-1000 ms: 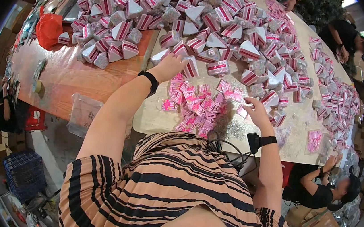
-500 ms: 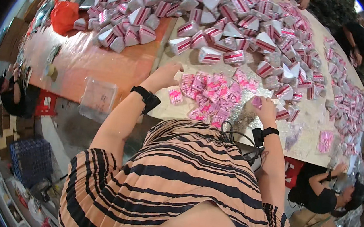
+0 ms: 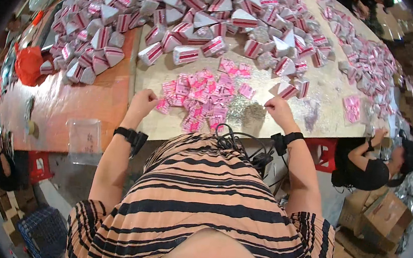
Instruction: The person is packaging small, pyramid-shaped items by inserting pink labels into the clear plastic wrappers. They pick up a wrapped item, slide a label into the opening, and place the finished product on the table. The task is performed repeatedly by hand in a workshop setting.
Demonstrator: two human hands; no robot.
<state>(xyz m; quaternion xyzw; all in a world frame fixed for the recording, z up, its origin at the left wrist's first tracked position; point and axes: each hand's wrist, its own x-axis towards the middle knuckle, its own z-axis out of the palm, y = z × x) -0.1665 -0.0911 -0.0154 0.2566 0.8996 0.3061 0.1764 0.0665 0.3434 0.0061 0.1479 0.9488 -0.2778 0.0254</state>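
Small pink packets (image 3: 203,90) lie in a loose heap on the pale table in front of me. My left hand (image 3: 143,104) is at the heap's left edge, fingers curled together beside a packet (image 3: 163,105); whether it touches that packet I cannot tell. To the right of the heap is my right hand (image 3: 281,110), its fingertips pinched close to the tabletop. What it holds, if anything, is too small to see. One single packet (image 3: 246,91) rests flat between the heap and my right hand.
Wrapped cake-slice-shaped pieces (image 3: 187,30), white with red stripes, are piled across the back. An orange bag (image 3: 29,65) and a clear plastic tray (image 3: 84,135) are at left. At right are a bagged pink bundle (image 3: 351,109) and a seated person (image 3: 374,158). Black cables (image 3: 245,146) hang at my waist.
The view has shifted, so the table appears further left. My right hand has let go of a pink packet, which now lies on the table, and its fingers are off it. My left hand's fingers have drawn together.
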